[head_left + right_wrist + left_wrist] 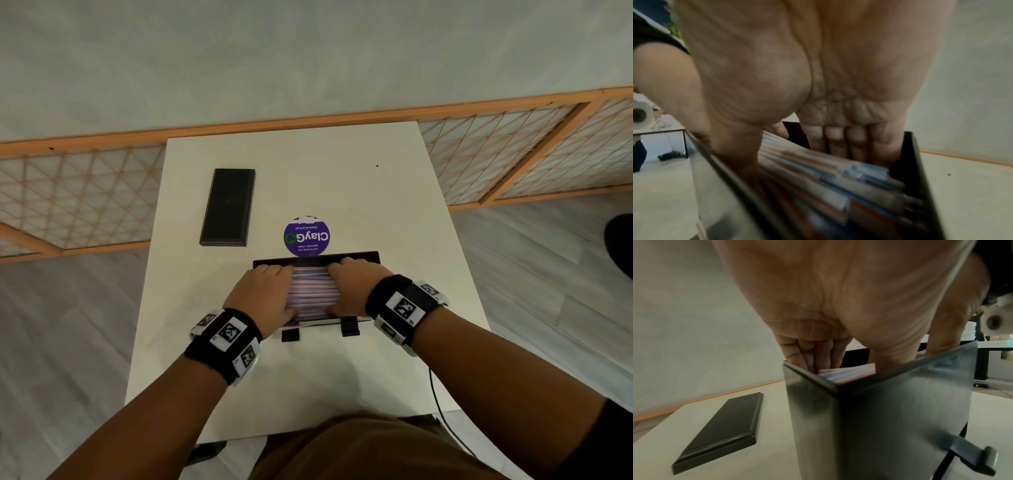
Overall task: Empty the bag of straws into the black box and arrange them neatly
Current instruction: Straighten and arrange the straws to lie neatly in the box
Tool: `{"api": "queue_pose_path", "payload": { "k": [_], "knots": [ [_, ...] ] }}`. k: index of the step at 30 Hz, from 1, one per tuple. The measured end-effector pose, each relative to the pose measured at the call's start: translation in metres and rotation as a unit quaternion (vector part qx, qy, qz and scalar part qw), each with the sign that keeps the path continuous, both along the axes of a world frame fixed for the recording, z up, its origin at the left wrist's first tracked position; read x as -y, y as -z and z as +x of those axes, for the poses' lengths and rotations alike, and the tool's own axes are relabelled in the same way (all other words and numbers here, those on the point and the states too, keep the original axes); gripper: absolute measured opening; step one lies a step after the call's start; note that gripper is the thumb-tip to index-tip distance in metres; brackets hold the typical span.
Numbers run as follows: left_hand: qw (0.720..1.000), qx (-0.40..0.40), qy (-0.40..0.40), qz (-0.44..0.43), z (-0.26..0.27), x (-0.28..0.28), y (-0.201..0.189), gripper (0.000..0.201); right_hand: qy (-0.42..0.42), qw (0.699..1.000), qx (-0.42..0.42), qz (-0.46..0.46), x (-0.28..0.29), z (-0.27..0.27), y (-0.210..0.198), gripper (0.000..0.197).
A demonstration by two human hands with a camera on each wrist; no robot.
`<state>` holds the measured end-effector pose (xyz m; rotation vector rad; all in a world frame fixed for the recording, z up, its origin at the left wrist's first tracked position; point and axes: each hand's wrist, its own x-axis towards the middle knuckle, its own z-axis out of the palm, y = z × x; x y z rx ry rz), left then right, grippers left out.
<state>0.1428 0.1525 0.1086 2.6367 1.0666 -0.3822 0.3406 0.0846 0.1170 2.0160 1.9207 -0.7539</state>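
Note:
The open black box stands in the middle of the white table, full of striped straws that lie side by side along its length. Both hands reach down into it. My left hand covers the straws' left end, and my right hand covers their right end. In the left wrist view, straight fingers go down just inside the box, next to the straws. In the right wrist view, fingers stand along the far wall and the thumb along the near wall, straws between. No bag is in view.
The box's flat black lid lies at the table's back left. A round purple sticker sits just behind the box. Two black latches stick out from the box's near side. A black cable hangs off the front right edge.

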Motion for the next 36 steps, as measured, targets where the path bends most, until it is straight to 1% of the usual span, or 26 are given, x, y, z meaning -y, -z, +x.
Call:
{"api": "queue_pose_path", "payload": {
  "k": [3, 5, 7, 9, 12, 14, 15, 17, 19, 21, 22, 24, 27, 30, 32, 34, 36],
  "knots": [
    [0.999, -0.034, -0.006, -0.010, 0.013, 0.001, 0.002, 0.062, -0.050, 0.996, 0.070, 0.004, -0.013, -0.009, 0.002, 0.058],
    [0.999, -0.042, -0.011, -0.018, 0.019, 0.000, 0.003, 0.055, -0.066, 0.994, 0.088, -0.007, -0.020, -0.016, 0.001, 0.054],
    [0.999, -0.034, -0.018, -0.032, 0.020, -0.004, 0.003, 0.052, -0.067, 0.994, 0.080, -0.016, -0.024, -0.018, 0.000, 0.050],
    [0.999, -0.014, -0.030, -0.042, 0.017, -0.005, -0.001, 0.055, -0.057, 0.997, 0.053, -0.012, -0.024, -0.015, -0.004, 0.050],
    [0.997, 0.056, -0.045, -0.030, 0.005, -0.001, -0.013, 0.065, -0.047, 0.999, 0.019, 0.014, -0.017, -0.008, -0.012, 0.053],
    [0.992, 0.113, -0.056, -0.014, -0.007, 0.004, -0.025, 0.065, -0.048, 0.998, 0.011, 0.040, -0.009, -0.004, -0.019, 0.054],
    [0.987, 0.142, -0.069, -0.007, -0.013, 0.007, -0.030, 0.062, -0.048, 0.997, 0.012, 0.055, -0.005, -0.003, -0.023, 0.053],
    [0.973, 0.201, -0.114, 0.000, -0.026, 0.012, -0.038, 0.048, -0.047, 0.994, 0.016, 0.093, 0.005, -0.003, -0.029, 0.045],
    [0.955, 0.248, -0.161, 0.000, -0.038, 0.018, -0.041, 0.031, -0.049, 0.990, 0.017, 0.132, 0.014, -0.005, -0.030, 0.033],
    [0.941, 0.274, -0.200, -0.017, -0.046, 0.023, -0.038, 0.017, -0.056, 0.987, 0.022, 0.151, 0.022, -0.009, -0.024, 0.021],
    [0.936, 0.277, -0.215, -0.028, -0.050, 0.026, -0.034, 0.012, -0.057, 0.987, 0.021, 0.150, 0.024, -0.010, -0.019, 0.018],
    [0.931, 0.274, -0.236, -0.044, -0.057, 0.030, -0.024, 0.006, -0.049, 0.990, 0.010, 0.132, 0.025, -0.011, -0.009, 0.021],
    [0.923, 0.278, -0.262, -0.049, -0.066, 0.035, -0.010, 0.005, -0.046, 0.995, -0.022, 0.089, 0.023, -0.009, -0.001, 0.033],
    [0.909, 0.276, -0.306, -0.063, -0.074, 0.039, 0.002, 0.006, -0.043, 0.995, -0.032, 0.086, 0.023, -0.007, 0.004, 0.031],
    [0.899, 0.261, -0.343, -0.082, -0.078, 0.044, 0.012, 0.005, -0.042, 0.992, -0.028, 0.117, 0.027, -0.006, 0.001, 0.024],
    [0.892, 0.241, -0.369, -0.104, -0.082, 0.050, 0.024, 0.005, -0.036, 0.982, -0.038, 0.180, 0.038, -0.005, -0.005, 0.015],
    [0.885, 0.218, -0.385, -0.142, -0.086, 0.058, 0.038, 0.008, -0.020, 0.971, -0.069, 0.226, 0.052, -0.006, -0.011, 0.017]
  ]
}}
